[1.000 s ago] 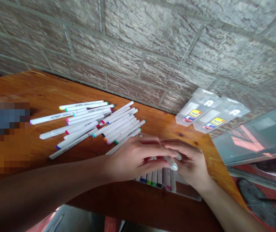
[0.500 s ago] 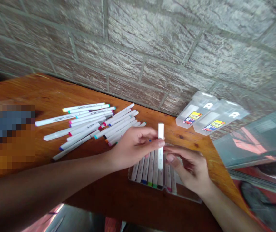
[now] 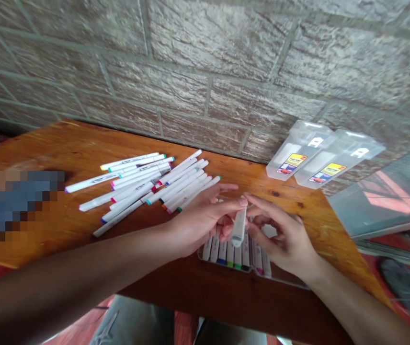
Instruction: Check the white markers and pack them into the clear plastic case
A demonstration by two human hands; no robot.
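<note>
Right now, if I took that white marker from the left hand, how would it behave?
The white marker would probably feel stiff, since its barrel looks straight. It is likely light, being slim and loosely pinched in the left hand. Set down, it might roll, as its near end looks rounded, though blur leaves this uncertain.

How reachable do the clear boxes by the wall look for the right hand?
Likely yes: I see nothing blocking the way across the tabletop from the right hand to the clear boxes. It's close beside the marker in the left hand; contact is unclear.
</note>
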